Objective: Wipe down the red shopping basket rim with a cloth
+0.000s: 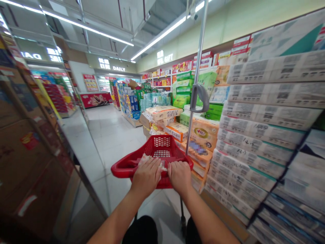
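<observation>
A red shopping cart with a perforated basket stands right before me, and nothing shows in the visible part of the basket. My left hand is closed over the near side of the cart, on its handle, with a crumpled whitish piece showing at the fingers and beside them. My right hand is wrapped round the same handle, just right of my left hand. A metal pole with a grey loop grip rises beyond the cart's right side.
Tall stacks of white packs line the right side. Orange tissue packs stand close to the cart's right. A mirrored panel runs along the left, near cardboard boxes. A tiled aisle leads forward to a red counter.
</observation>
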Motion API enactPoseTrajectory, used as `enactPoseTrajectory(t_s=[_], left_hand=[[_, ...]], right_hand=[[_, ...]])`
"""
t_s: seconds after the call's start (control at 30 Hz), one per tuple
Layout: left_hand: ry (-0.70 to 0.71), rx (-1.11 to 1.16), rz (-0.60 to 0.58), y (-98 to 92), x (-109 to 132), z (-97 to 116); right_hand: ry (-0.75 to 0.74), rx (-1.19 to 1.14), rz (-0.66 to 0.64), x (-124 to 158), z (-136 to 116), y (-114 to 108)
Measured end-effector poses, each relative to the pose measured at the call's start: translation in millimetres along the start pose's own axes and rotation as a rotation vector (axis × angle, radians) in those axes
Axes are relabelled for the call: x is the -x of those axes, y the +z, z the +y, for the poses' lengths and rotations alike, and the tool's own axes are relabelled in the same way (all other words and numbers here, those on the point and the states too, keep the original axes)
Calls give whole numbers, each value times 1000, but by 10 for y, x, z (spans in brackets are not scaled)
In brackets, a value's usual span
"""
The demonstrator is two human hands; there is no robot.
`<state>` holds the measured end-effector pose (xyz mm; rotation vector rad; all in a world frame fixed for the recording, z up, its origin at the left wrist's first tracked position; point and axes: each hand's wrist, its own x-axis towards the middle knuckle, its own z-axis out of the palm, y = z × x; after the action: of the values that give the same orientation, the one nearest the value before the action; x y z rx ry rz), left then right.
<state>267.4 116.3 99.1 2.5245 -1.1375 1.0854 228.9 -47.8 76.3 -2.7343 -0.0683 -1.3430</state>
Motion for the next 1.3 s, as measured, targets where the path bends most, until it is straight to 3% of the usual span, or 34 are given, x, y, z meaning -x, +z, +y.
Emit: enactPoseTrajectory(t_s=[0.1, 0.17, 0.27, 0.33, 0.4, 0.47, 0.57, 0.63, 0.77, 0.83, 0.93, 1.07, 1.17, 1.3], left_hand=[[-82, 7, -240, -84, -299, -66], [-181, -15, -289, -91, -388, -25], [-264, -48, -91, -17, -250, 153], [-140, -46, 66, 42, -55, 234], [3, -61, 154, 69, 108, 182], [46, -85, 162, 56, 175, -19], [-38, -116, 68, 9, 143, -395], [-91, -143, 49, 0, 125, -496], [-62, -158, 231, 53, 210, -205], [-19, -136, 256, 66, 226, -17], [-104, -81, 153, 17, 76, 77], [-263, -21, -141, -52, -261, 70], [-262, -14, -111, -13, -309, 189], [-108, 40, -3, 57, -145, 313]], right_hand=[[7, 5, -6, -4, -13, 2], [4, 9, -13, -1, -13, -9], [-7, 5, -21, 10, 2, -40], [-17, 0, -21, 15, 9, -60], [-31, -6, -20, 14, 3, -69], [-42, -7, -12, 7, -21, -64], [-38, 1, 20, -5, -69, -37], [-30, 2, 39, -8, -90, -19], [-21, -6, 50, 9, -75, -7], [-19, -7, 45, 23, -53, -12], [-24, -6, 29, 33, -42, -24], [-11, 19, 22, 18, -62, -30], [-5, 14, 28, 18, -50, -30], [-38, -55, -4, 52, -18, -47]])
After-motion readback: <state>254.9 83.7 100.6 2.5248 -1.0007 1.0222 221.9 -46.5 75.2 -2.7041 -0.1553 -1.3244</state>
